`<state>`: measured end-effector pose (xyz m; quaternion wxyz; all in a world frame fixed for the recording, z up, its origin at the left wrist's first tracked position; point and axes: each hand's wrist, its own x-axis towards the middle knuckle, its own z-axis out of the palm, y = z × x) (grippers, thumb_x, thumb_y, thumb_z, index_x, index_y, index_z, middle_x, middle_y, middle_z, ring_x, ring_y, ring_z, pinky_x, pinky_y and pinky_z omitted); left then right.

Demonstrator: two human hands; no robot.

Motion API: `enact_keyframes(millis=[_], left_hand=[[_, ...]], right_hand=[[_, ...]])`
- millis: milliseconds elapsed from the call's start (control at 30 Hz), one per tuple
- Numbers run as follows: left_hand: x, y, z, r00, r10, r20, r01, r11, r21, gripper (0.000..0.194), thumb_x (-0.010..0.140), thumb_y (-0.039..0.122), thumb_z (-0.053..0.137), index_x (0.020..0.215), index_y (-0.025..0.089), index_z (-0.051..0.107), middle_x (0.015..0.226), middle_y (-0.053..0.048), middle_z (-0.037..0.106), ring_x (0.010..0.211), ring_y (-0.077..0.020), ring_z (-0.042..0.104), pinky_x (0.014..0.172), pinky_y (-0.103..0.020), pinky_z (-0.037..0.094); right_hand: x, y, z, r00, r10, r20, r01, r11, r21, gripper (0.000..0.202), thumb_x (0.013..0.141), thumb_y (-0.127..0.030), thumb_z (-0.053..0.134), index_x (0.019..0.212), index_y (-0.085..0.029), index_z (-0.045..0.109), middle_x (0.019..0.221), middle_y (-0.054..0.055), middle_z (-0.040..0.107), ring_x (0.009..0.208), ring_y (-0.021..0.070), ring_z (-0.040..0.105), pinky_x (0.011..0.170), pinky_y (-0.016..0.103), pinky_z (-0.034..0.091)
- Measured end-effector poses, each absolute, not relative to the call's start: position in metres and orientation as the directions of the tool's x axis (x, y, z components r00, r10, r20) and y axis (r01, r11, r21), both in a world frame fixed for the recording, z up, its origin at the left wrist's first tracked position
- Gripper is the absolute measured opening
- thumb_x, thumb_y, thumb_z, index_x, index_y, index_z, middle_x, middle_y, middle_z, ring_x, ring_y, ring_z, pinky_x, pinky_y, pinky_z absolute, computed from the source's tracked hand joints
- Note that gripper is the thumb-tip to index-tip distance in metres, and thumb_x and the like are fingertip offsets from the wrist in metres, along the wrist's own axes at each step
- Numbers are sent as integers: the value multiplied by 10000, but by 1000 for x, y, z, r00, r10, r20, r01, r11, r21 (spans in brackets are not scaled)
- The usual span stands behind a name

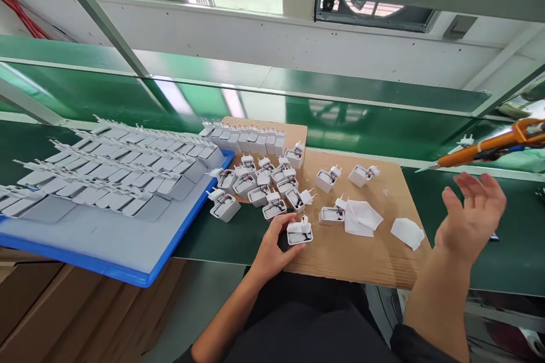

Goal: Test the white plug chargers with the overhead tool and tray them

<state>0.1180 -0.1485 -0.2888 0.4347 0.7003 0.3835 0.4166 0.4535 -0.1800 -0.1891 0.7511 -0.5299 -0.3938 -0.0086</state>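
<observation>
Though beside cardboard (353, 261), right hand (472, 218) open.

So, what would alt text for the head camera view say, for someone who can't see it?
The left hand holds an open white plug at a green workbench; the right hand is raised, open, near an orange tool. More open plugs sit on brown cardboard, and rows of white plugs lie on a blue-edged tray.

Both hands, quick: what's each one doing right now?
Left hand: closed around the sides of a white plug casing.
Right hand: open, nothing in its grip, raised just below the orange tool.
</observation>
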Motion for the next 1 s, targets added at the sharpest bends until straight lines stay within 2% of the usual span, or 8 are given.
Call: enact_keyframes(millis=[67,133,233,300,333,500,633,1000], left_hand=[[117,-149,-292,357,887,292,113,-351,929,503,781,253,685,1249,217,505,1101,-77,566,1009,-199,591,907,-355,518],[116,-150,-293,370,876,310,69,-359,931,454,802,239,667,1231,225,521,1062,-65,565,975,-188,594,881,-345,528],[116,-150,-292,380,868,320,43,-362,931,404,807,224,666,1190,223,539,1056,-65,577,967,-188,602,869,-346,535],[116,-149,-291,374,867,330,53,-376,925,378,805,230,671,1163,215,550,1063,-73,590,976,-195,608,852,-342,542],[116,-149,-291,372,866,335,63,-383,922,364,806,237,669,1151,211,556,1065,-76,597,981,-200,611,845,-341,546],[114,-151,-290,377,876,300,134,-372,919,353,816,273,662,1146,200,561,1096,-86,634,1027,-212,622,896,-371,540],[112,-151,-292,399,875,276,149,-358,922,373,821,283,665,1170,199,566,1138,-89,648,1075,-212,617,932,-372,529],[111,-149,-288,416,874,250,157,-340,927,345,822,300,665,1142,190,596,1105,-99,679,1039,-215,644,903,-362,544]], right_hand=[[427,-189,-198,693,343,634,472,449,-759,427,713,-162,735,1107,-285,623,1029,41,656,991,217,640,866,395,523],[395,-195,-208,594,479,647,468,449,-761,335,775,-198,680,1097,-263,610,946,22,659,797,181,656,765,385,554],[345,-195,-220,1,862,506,523,431,-735,396,822,-249,645,1206,-244,548,1091,86,662,889,212,658,728,377,578],[319,-190,-227,-290,855,429,604,512,-611,496,829,-271,655,1293,-242,483,1213,106,637,1025,239,622,843,418,562],[311,-186,-229,-349,838,419,628,541,-559,514,842,-271,645,1320,-242,456,1219,98,643,1020,233,615,850,415,560],[304,-176,-242,-355,832,427,719,535,-444,393,893,-258,583,1272,-222,485,1024,57,723,847,206,618,727,362,572],[311,-177,-249,-381,820,428,752,544,-373,367,889,-278,589,1238,-201,505,1029,75,720,838,210,633,704,350,569],[303,-177,-249,-389,782,488,723,587,-364,412,871,-256,621,1265,-202,509,1037,53,732,812,176,652,712,314,578]])
